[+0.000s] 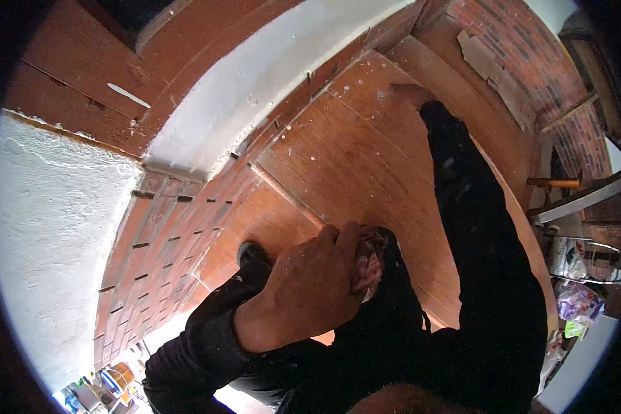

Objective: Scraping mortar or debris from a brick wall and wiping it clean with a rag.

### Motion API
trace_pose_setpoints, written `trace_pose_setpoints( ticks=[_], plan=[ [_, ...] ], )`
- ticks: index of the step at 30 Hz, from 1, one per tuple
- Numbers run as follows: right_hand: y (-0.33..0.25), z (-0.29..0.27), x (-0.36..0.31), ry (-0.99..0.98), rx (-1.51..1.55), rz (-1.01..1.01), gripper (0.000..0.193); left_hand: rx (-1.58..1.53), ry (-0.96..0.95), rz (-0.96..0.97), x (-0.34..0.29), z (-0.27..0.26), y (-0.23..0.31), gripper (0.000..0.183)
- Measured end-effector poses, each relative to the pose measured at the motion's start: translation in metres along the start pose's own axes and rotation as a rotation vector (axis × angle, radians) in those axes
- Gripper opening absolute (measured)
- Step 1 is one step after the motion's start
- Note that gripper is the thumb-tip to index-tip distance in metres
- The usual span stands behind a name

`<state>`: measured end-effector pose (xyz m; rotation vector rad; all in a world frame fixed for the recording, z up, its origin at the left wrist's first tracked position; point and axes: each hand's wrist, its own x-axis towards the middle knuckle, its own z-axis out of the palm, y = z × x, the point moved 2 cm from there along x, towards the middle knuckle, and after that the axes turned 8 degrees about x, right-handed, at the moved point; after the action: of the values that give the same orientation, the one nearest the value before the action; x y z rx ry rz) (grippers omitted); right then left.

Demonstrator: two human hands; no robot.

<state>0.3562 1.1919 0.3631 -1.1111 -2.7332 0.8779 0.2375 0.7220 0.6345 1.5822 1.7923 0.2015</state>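
Note:
My left hand [303, 293] is closed in front of my body, its back turned up. A crumpled pinkish cloth [369, 265] bulges out on the right side of its fingers, over my dark trouser leg. Farther off, my right arm stretches out in a black sleeve. The right hand [412, 96] lies low on the reddish-brown tiled floor [366, 152], its fingers reaching left beside whitish spots. That hand is in shadow, and its fingertips are hard to make out.
A rounded step edge [286, 193] runs from the wall to behind my left hand. Brick facing and a white wall [62, 234] rise on the left. At the right lie a cardboard piece [493, 76], a metal frame [604, 262] and plastic bags [578, 301].

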Motion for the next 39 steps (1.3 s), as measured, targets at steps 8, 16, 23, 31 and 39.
trace_pose_setpoints(
  ticks=[8,16,23,31,39],
  plan=[
    [0.001,-0.009,-0.031,-0.099,0.75,0.054,0.053,0.041,0.036,-0.056,-0.007,0.0,-0.006,0.063],
    [0.03,-0.009,-0.005,0.234,-0.305,-0.379,0.05,0.011,0.037,-0.039,-0.011,-0.004,-0.003,0.062],
    [0.034,-0.011,-0.029,0.051,0.11,0.004,0.055,-0.004,-0.034,-0.015,-0.005,0.0,-0.001,0.058],
    [0.008,-0.057,-0.06,-0.021,-0.086,0.385,0.055,0.013,-0.025,-0.087,-0.014,0.0,-0.011,0.056],
    [0.002,-0.054,-0.037,-0.192,-0.165,0.471,0.044,-0.017,0.006,-0.07,-0.007,-0.005,-0.015,0.057]
  ],
)
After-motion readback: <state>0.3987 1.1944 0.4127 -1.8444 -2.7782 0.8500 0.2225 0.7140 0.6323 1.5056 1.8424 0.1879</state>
